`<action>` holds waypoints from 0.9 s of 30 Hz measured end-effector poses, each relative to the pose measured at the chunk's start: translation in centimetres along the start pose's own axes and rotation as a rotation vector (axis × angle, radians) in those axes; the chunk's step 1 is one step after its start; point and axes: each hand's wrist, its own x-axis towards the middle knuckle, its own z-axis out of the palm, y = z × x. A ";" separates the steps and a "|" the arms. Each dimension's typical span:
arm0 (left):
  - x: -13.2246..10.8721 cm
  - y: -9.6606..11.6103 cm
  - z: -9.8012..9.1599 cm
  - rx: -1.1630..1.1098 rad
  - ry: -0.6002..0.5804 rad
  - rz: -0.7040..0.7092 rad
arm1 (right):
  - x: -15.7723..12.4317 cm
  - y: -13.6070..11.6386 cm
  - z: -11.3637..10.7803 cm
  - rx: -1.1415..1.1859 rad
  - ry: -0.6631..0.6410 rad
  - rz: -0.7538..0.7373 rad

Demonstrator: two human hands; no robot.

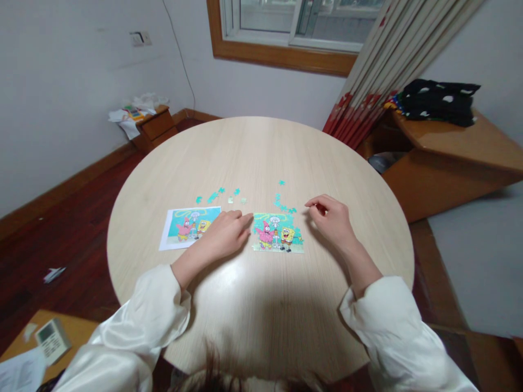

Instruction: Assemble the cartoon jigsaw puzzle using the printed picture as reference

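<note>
A nearly assembled jigsaw puzzle (279, 233) of cartoon figures, one pink and one yellow, lies flat on the round table (261, 305). At its upper left corner rests the outstretched index finger of my left hand (229, 234), the other fingers loosely bent. My right hand (333, 218) hovers beside the puzzle's right edge; its thumb and index finger are apart, with nothing visible between them. Partly under my left forearm and hand is a printed reference picture (188, 224) showing the same scene. Loose turquoise puzzle pieces (286, 209) lie just above the puzzle.
More loose pieces (213, 197) are scattered above the printed picture. At lower left, a small stand holds a white device (53, 341) and papers. A wooden cabinet (457, 158) with dark folded cloth stands at right, near a curtain (379, 71). Another small cabinet (157, 128) is at back left.
</note>
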 end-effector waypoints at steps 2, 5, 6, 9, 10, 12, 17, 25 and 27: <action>-0.1 0.1 0.1 0.111 -0.027 0.027 | 0.0 0.6 -0.3 -0.008 -0.012 0.015; -0.1 0.2 0.6 0.181 -0.061 0.072 | -0.1 1.2 -0.6 -0.004 -0.010 0.030; -0.2 0.3 0.8 0.177 -0.077 0.089 | -0.1 1.4 -0.6 -0.004 -0.011 0.030; -0.7 0.8 1.7 0.165 -0.149 0.142 | -0.1 1.8 -0.5 -0.022 -0.036 0.025; -0.9 1.1 1.9 0.170 -0.170 0.153 | -0.2 1.9 -0.4 -0.030 -0.049 0.022; -1.2 1.7 2.4 0.192 -0.202 0.161 | -0.2 2.1 -0.3 -0.047 -0.077 0.010; -1.8 3.0 3.9 0.215 -0.184 0.196 | -0.4 2.3 0.1 -0.063 -0.120 -0.026; -2.0 3.6 5.5 0.249 -0.270 0.171 | -0.5 2.3 0.6 -0.018 -0.188 -0.038; -2.1 3.6 5.5 0.255 -0.272 0.168 | -0.6 2.4 0.8 0.007 -0.220 -0.046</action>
